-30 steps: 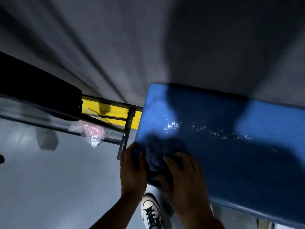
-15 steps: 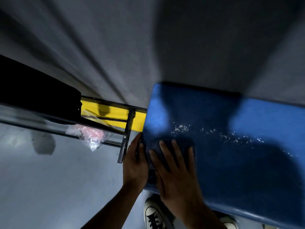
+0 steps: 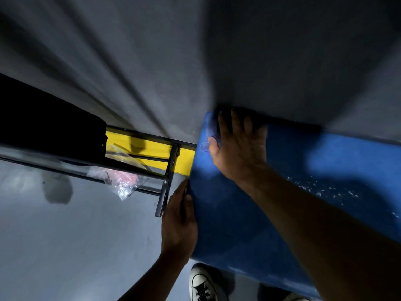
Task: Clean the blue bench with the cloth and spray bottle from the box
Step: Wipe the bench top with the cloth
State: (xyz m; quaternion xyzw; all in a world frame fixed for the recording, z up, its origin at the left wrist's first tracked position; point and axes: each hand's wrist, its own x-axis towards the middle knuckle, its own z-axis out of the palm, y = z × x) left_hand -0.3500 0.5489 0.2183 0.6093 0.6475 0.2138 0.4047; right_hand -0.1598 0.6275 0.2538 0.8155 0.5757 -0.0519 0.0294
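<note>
The blue bench point(image 3: 238, 213) fills the right half of the view, its far edge against a grey wall. My right hand point(image 3: 238, 148) lies flat with fingers spread at the bench's far left corner, pressing a dark blue cloth point(image 3: 213, 127) that shows only around the fingers. My left hand point(image 3: 179, 222) grips the bench's left edge, thumb on top. White specks of spray point(image 3: 325, 190) dot the bench to the right of my forearm. No spray bottle is in view.
A black metal frame point(image 3: 167, 181) with a yellow panel point(image 3: 152, 151) stands just left of the bench. A clear plastic bag with something pink point(image 3: 121, 181) hangs on it. A grey floor point(image 3: 76, 246) lies below, with my white shoe point(image 3: 204, 285) under the bench's near edge.
My right hand has slid the cloth from the near left part of the bench to its far left corner. My left hand has stayed on the bench's left edge.
</note>
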